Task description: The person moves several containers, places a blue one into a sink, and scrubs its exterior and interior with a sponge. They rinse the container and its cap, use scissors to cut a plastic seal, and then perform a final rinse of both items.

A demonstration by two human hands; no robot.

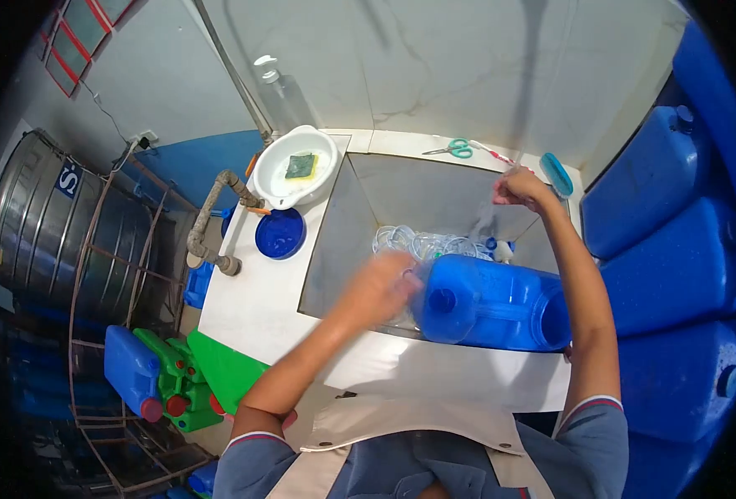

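Note:
My left hand (380, 287) is blurred by motion above the front left part of the sink (326, 266), close to the left end of a blue jug (501, 303); its fingers are smeared. The jug lies across the front of the sink, its wide round opening towards the right. My right hand (519, 188) is raised over the back right of the sink with its fingers curled together; whatever they may hold is too small to make out. Clear coiled tubing or rings (426, 243) lie in the sink behind the jug.
A white basin (328, 158) with a green and yellow sponge (301, 166) stands back left, beside a blue bowl (280, 234). Scissors (459, 149) and a teal brush (556, 175) lie on the back ledge. Large blue containers (667, 258) line the right side; pipes (210, 216) rise at left.

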